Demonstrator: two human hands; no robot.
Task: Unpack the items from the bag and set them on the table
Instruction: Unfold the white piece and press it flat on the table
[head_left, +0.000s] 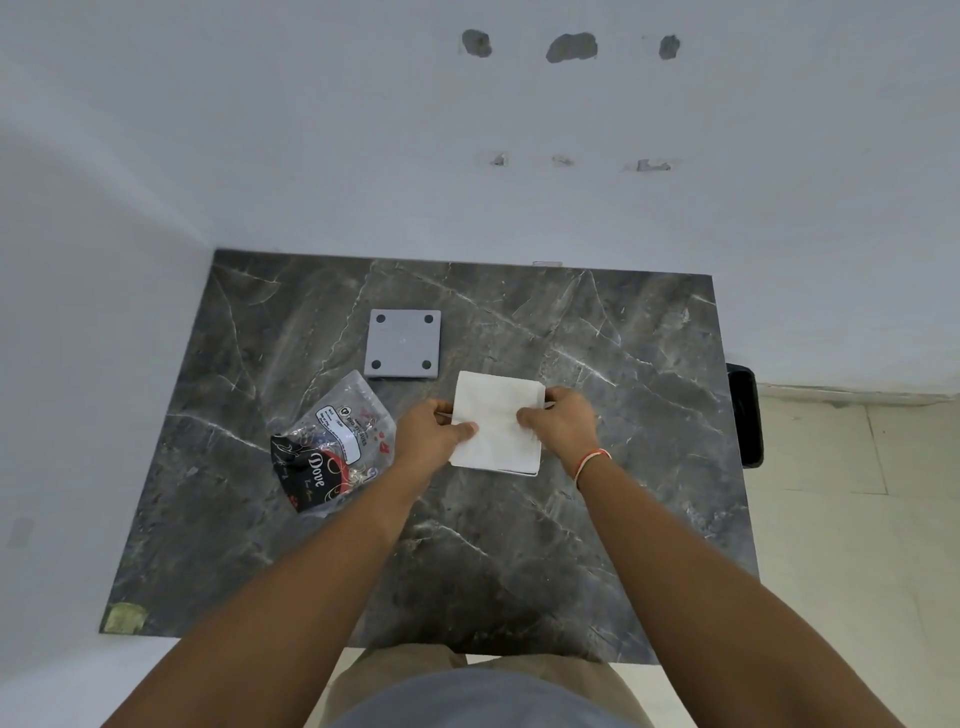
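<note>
Head view: left hand (434, 428) and right hand (558, 423) pinch white packet's (496, 423) side edges.

Your two bare forearms reaching forward and converging, left hand (434, 431) palm down with thumb pinched inward, right hand (561, 422) just beside it, fingers curled and thumb pressing, red thread band around your right wrist.

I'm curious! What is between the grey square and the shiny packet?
Nothing. In the head view, only bare dark table shows between the grey square and the shiny packet. They lie close together but apart.
</note>
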